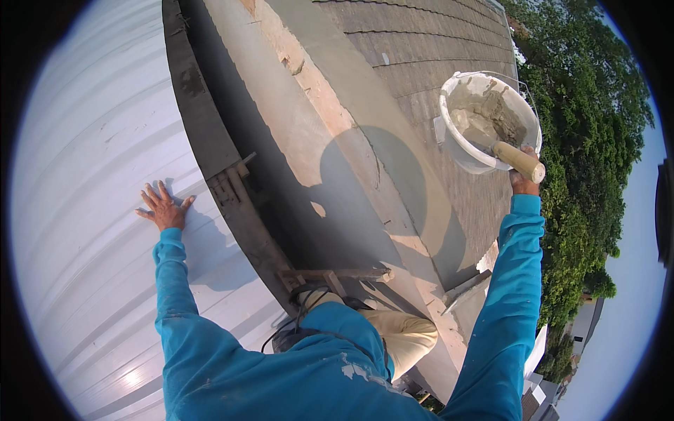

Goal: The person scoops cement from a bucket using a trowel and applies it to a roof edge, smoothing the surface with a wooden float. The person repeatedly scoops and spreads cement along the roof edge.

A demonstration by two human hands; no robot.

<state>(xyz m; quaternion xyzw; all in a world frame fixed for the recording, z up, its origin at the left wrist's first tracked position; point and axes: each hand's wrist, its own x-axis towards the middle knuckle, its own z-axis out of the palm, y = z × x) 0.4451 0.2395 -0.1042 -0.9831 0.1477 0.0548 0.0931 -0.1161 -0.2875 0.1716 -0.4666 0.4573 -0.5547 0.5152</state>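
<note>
My left hand (160,205) lies open, fingers spread, on the white ribbed metal sheeting (91,168) at the left. At the upper right my right hand (525,181) is closed on the near rim of a white bucket (456,133) with grey wet mortar (502,119) inside. A pale cylindrical handle (518,160) of a tool lies across that rim just above the hand, partly hiding its fingers. The tool's working end is not clear in the mortar.
A dark, deep channel (239,126) runs beside a rendered concrete ledge (358,84) with chipped patches. A wooden bracket (330,274) crosses it near my legs. A tiled roof (414,42) slopes beyond, with trees (583,140) and buildings (586,326) past its edge.
</note>
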